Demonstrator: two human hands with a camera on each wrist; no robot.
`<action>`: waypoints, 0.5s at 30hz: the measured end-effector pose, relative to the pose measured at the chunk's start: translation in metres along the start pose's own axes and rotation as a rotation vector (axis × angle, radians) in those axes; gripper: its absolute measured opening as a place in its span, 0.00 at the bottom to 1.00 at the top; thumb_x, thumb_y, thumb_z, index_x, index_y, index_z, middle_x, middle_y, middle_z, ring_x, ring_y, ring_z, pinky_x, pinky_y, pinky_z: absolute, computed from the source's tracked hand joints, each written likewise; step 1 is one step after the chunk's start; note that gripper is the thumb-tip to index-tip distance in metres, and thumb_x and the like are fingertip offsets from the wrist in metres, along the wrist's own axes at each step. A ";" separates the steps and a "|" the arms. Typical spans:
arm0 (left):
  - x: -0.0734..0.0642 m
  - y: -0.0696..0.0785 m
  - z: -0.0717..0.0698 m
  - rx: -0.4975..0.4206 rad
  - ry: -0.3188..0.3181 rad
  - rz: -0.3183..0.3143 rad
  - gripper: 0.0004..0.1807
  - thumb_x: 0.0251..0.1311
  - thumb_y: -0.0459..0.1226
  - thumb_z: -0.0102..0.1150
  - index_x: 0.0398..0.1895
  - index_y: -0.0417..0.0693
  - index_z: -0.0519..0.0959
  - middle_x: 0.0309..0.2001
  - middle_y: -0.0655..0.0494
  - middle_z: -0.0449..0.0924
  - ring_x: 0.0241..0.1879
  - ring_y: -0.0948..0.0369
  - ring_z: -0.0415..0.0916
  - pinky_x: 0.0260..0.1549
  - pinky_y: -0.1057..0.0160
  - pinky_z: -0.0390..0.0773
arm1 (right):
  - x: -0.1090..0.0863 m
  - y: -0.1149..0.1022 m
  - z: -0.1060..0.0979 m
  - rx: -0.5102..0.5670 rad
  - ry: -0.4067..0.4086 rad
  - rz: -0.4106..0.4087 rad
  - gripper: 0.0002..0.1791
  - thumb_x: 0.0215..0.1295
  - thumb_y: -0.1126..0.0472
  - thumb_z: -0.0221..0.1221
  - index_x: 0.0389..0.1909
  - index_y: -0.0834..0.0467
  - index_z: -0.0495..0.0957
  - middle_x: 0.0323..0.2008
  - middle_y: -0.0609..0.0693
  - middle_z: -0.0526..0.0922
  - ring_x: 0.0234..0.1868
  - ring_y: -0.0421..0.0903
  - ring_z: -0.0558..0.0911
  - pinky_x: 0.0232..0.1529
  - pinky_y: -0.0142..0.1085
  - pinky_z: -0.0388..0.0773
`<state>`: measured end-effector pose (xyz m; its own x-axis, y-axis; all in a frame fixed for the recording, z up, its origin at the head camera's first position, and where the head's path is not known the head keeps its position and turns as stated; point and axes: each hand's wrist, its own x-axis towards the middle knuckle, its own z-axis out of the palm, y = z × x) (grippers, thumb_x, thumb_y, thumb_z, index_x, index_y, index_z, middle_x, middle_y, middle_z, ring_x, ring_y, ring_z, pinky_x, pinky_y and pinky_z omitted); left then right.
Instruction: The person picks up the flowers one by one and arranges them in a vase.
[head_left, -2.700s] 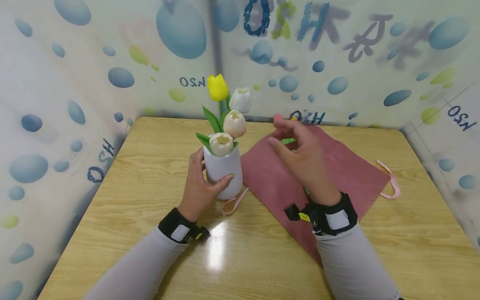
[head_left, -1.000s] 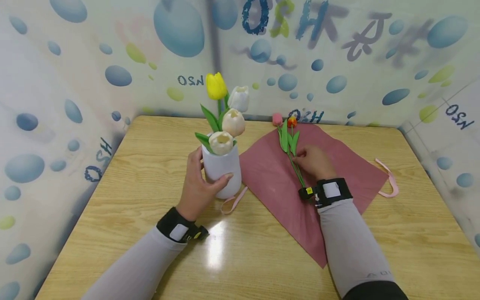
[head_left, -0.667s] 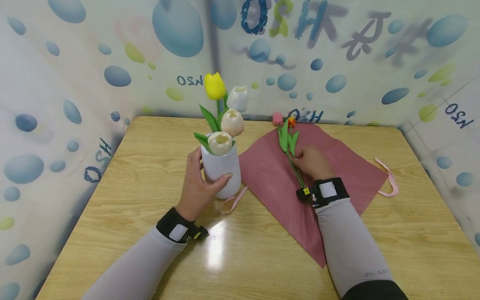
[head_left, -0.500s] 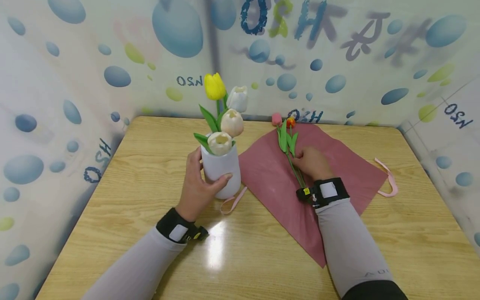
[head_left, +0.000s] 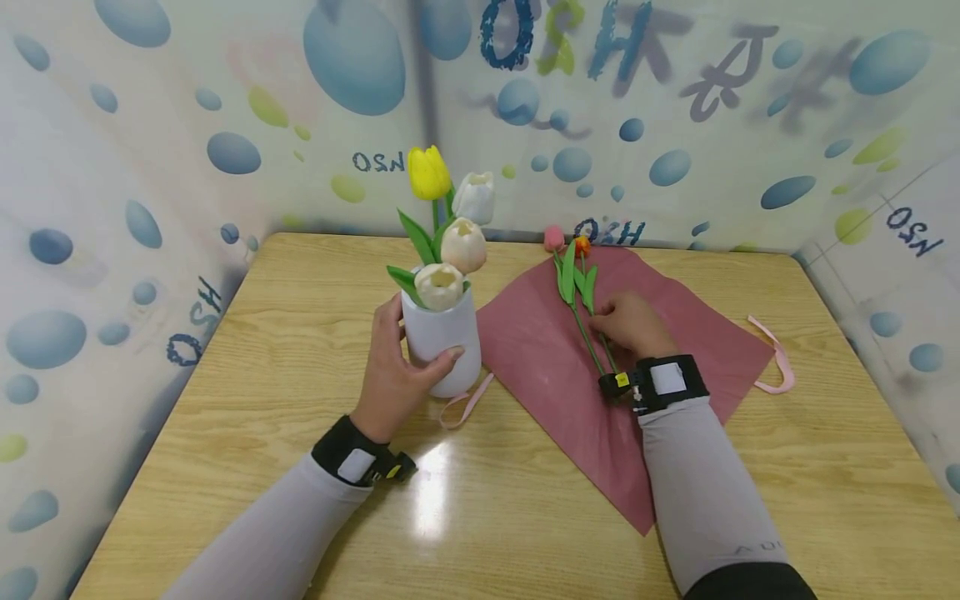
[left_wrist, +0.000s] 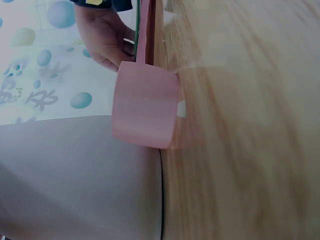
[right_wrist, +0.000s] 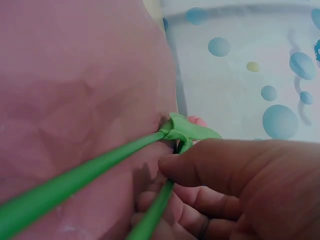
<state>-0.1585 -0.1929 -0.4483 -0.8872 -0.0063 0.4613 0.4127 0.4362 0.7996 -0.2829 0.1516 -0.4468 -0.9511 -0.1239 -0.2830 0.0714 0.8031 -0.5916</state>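
Observation:
My left hand [head_left: 393, 371] grips a white vase [head_left: 450, 329], its thumb across the front and its fingers round the left side. Out of the vase rise a yellow tulip [head_left: 430, 173] and three whitish tulips [head_left: 463, 246]. On dark pink wrapping paper [head_left: 525, 333] lie a pink tulip [head_left: 553, 238] and an orange-red tulip [head_left: 582, 245], heads toward the wall. My right hand [head_left: 633, 323] pinches the right-hand stem [right_wrist: 156, 210], the orange-red tulip's, between thumb and fingers just below the leaves. The other stem [right_wrist: 85, 175] runs free to its left.
A pink ribbon loop [head_left: 468, 404] pokes out by the vase's base, and another ribbon [head_left: 783, 367] hangs off the paper's right corner. The wooden table [head_left: 300, 333] meets a patterned wall sheet [head_left: 675, 108] at its back edge.
My right hand has come down from above the paper to the stems. Since half a second ago it has shifted slightly right, and the two stems stand farther apart. The left hand holds still.

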 end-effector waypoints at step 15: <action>0.000 0.000 0.001 0.011 0.004 0.013 0.53 0.54 0.39 0.78 0.80 0.54 0.56 0.66 0.44 0.64 0.66 0.53 0.64 0.61 0.39 0.72 | -0.009 0.000 -0.021 0.143 -0.016 -0.034 0.14 0.77 0.55 0.56 0.38 0.63 0.80 0.26 0.48 0.74 0.30 0.48 0.74 0.32 0.38 0.73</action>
<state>-0.1586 -0.1921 -0.4486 -0.8808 -0.0037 0.4735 0.4222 0.4465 0.7889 -0.2805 0.1651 -0.4284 -0.9490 -0.1596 -0.2720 0.0824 0.7070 -0.7024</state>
